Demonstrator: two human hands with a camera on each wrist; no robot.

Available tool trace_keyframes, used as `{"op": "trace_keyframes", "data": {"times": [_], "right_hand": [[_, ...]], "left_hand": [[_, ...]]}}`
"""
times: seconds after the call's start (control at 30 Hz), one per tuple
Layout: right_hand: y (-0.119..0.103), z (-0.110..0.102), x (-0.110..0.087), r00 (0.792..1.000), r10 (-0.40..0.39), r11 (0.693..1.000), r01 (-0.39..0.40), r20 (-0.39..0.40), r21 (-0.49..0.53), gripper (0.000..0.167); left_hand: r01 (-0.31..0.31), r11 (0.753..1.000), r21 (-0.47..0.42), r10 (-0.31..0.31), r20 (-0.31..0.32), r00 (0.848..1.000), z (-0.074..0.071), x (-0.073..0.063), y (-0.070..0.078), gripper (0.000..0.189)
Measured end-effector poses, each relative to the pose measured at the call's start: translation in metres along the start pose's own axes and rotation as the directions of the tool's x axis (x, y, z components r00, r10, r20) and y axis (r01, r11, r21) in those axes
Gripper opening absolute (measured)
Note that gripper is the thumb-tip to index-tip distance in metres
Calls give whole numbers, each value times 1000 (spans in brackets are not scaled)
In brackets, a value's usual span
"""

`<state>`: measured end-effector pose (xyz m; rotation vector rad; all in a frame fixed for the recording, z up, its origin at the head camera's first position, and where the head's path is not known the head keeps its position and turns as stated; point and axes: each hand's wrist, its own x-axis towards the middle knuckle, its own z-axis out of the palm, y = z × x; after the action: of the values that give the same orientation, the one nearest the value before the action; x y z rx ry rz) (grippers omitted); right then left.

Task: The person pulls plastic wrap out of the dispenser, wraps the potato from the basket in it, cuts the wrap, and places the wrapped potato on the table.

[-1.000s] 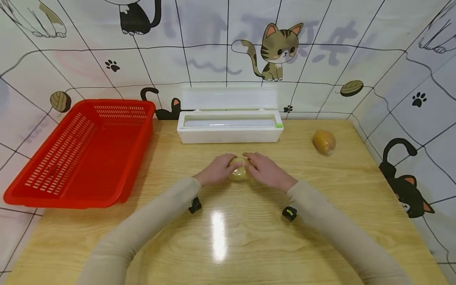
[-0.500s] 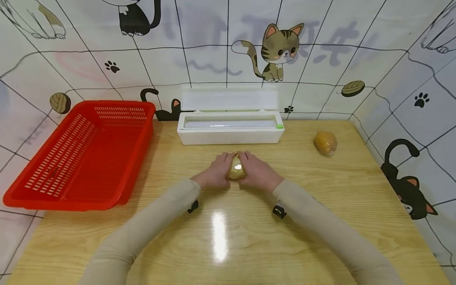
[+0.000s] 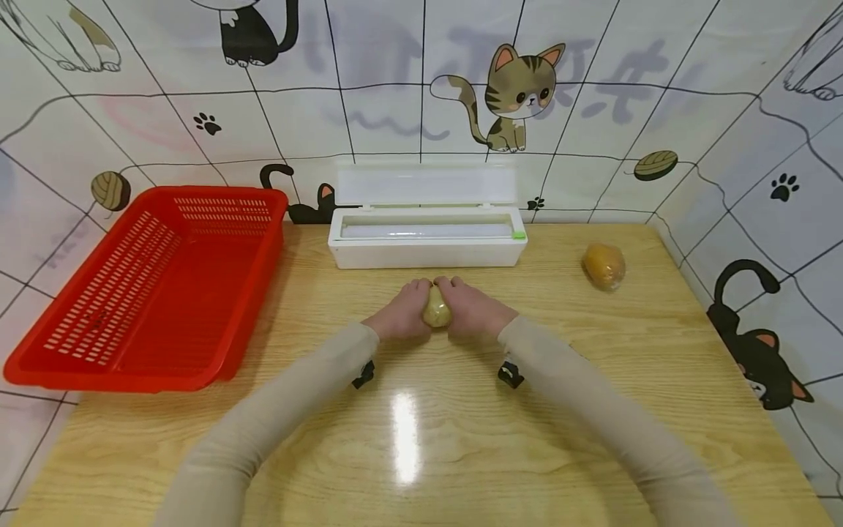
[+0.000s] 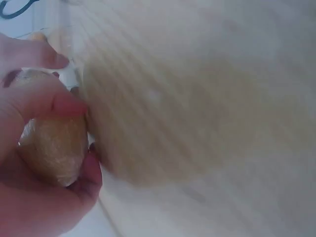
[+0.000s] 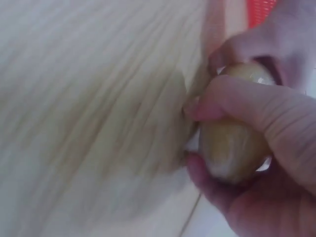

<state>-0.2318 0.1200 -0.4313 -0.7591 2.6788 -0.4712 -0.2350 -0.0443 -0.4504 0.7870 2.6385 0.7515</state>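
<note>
A yellowish-tan potato (image 3: 437, 307) in clear cling film is held between both hands at the middle of the table, just in front of the white box. My left hand (image 3: 405, 311) grips its left side, and my right hand (image 3: 476, 311) grips its right side. In the left wrist view, curled fingers and a thumb surround the shiny film on the potato (image 4: 57, 148). The right wrist view shows thumb and fingers round the same potato (image 5: 232, 148), with the film creased over it. Much of its sides is hidden by the hands.
Behind the hands a white cling film box (image 3: 428, 252) stands with its lid (image 3: 426, 184) raised. A red plastic basket (image 3: 227, 351) occupies the left of the table. At the back right lies an orange-yellow film-wrapped round item (image 3: 604, 266). A patterned wall backs the table (image 3: 329, 454).
A second ago the fingers lay over the top of the potato. Now both hands have closed in on its sides, and the right wrist has come inward and left. Basket and box stay put.
</note>
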Motion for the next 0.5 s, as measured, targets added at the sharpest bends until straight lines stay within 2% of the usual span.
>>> {"op": "trace_keyframes", "data": {"times": [0.1,0.27,0.33,0.5], "right_hand": [[1,-3,0,999,5,1000,-4,32,-23,78],[3,-1,1,1000,-15,998,15,3,-63,56],[3,-1,0,1000,-11,999,11,5,-47,56],[1,-3,-1,998,25,998,-28,54,56,69]], "left_hand": [[6,1000,-10,-6,14,1000,-2,2,1,80],[15,1000,-15,-15,1,1000,-2,4,4,68],[13,1000,-8,-13,-6,1000,0,5,5,67],[11,1000,-19,-11,-18,1000,3,4,8,69]]}}
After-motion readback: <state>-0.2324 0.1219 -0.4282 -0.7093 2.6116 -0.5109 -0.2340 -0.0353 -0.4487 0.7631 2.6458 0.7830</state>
